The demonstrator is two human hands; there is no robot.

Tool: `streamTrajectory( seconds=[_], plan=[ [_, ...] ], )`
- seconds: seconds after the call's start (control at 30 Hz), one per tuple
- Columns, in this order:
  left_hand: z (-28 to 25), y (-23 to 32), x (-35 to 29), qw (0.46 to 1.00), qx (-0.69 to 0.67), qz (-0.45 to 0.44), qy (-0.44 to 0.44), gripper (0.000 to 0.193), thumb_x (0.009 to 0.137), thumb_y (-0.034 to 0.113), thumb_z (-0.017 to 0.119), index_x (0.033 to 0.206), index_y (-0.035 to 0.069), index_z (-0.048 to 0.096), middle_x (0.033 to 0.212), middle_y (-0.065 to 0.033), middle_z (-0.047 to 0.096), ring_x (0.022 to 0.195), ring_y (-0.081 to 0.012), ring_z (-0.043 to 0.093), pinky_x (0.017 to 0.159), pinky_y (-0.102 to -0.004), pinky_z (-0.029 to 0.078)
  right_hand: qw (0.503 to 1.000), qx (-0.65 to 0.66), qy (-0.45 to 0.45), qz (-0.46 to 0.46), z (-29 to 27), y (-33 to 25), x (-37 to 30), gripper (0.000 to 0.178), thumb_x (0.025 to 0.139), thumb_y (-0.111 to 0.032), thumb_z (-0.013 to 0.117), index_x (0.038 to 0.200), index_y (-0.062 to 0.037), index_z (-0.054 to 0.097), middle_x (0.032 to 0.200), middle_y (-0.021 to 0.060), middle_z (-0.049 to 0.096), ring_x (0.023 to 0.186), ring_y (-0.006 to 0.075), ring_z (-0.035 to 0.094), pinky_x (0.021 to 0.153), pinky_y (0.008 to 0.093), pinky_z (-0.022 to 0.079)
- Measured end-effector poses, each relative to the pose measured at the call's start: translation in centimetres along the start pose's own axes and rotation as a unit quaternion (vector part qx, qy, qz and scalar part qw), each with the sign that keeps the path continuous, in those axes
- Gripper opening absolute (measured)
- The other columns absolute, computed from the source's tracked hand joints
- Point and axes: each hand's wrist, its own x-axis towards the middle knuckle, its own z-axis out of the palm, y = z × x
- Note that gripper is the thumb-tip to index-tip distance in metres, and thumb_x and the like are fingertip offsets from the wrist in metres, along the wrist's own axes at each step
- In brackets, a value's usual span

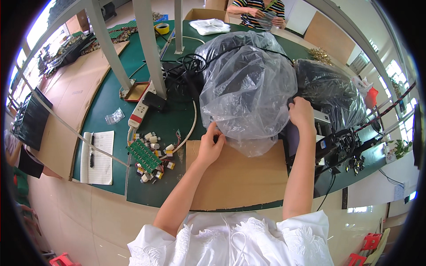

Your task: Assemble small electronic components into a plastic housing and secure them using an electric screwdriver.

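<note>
On the worktop (155,196), between my spread left grip (210,146) and right grip (302,113) — whose closure I cannot tell — lies the clear plastic bag (250,93), probably light, limp, slippery, best held by its edges.

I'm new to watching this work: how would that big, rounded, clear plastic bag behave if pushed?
The big, rounded, clear plastic bag would probably flop and fold, given its loose wrinkles. Its glossy highlights suggest slipperiness. Looking thin and see-through, it might tear if snagged.
</note>
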Motion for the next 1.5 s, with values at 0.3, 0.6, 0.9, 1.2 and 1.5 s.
streamTrajectory(
  seconds=[0.3, 0.6, 0.9, 1.2, 1.5],
  plan=[
    [-0.1, -0.9, -0.4, 1.000, -0.006, -0.026, -0.006, 0.045, 0.086, 0.000, 0.053, 0.127, -0.001, 0.037, 0.070, -0.0077, 0.061, 0.061, -0.0118, 0.053, 0.058, -0.0254, 0.042, 0.926, 0.312, -0.079, -0.199, -3.0, -2.6, -17.4, 0.022, 0.076, -0.015, 0.071, 0.093, -0.0023, 0.064, 0.076, 0.0074, 0.066, 0.063, 0.0185, 0.065, 0.060, 0.0298, 0.052],
    [0.7, 0.5, 0.0, 1.000, -0.014, -0.017, 0.012, 0.040, 0.084, -0.001, 0.055, 0.122, 0.000, 0.040, 0.068, -0.0077, 0.061, 0.060, -0.0112, 0.054, 0.055, -0.0253, 0.041, 0.936, 0.237, -0.172, -0.196, 4.8, -5.4, -22.6, 0.030, 0.082, -0.029, 0.068, 0.096, -0.0030, 0.062, 0.079, 0.0093, 0.065, 0.066, 0.0259, 0.065, 0.060, 0.0373, 0.052],
    [-0.9, 2.7, 1.1, 0.998, 0.040, 0.035, 0.022, 0.025, 0.082, 0.003, 0.059, 0.104, 0.001, 0.048, 0.071, -0.0082, 0.060, 0.057, -0.0109, 0.052, 0.053, -0.0265, 0.040, 0.918, 0.332, -0.087, -0.199, 4.2, -2.0, -19.9, 0.023, 0.080, -0.011, 0.070, 0.102, -0.0053, 0.065, 0.088, 0.0050, 0.066, 0.052, 0.0123, 0.056, 0.053, 0.0260, 0.047],
    [-2.3, 3.4, 2.7, 0.968, 0.236, 0.063, 0.056, 0.022, 0.080, 0.008, 0.061, 0.100, 0.002, 0.059, 0.074, -0.0099, 0.058, 0.058, -0.0201, 0.053, 0.058, -0.0334, 0.044, 0.919, 0.148, 0.089, -0.355, 3.9, -7.0, -12.8, 0.057, 0.084, -0.036, 0.065, 0.136, -0.0229, 0.048, 0.144, 0.0094, 0.036, 0.132, 0.0379, 0.029, 0.102, 0.0601, 0.027],
    [-3.9, 3.9, 4.0, 0.977, 0.199, 0.027, 0.078, 0.039, 0.077, -0.002, 0.055, 0.115, 0.005, 0.054, 0.080, -0.0099, 0.057, 0.065, -0.0215, 0.053, 0.060, -0.0336, 0.044, 0.959, 0.105, 0.039, -0.259, 12.2, -6.0, -1.8, 0.066, 0.085, -0.059, 0.052, 0.142, -0.0272, 0.039, 0.148, -0.0006, 0.032, 0.138, 0.0308, 0.023, 0.104, 0.0680, 0.016]
  ],
)
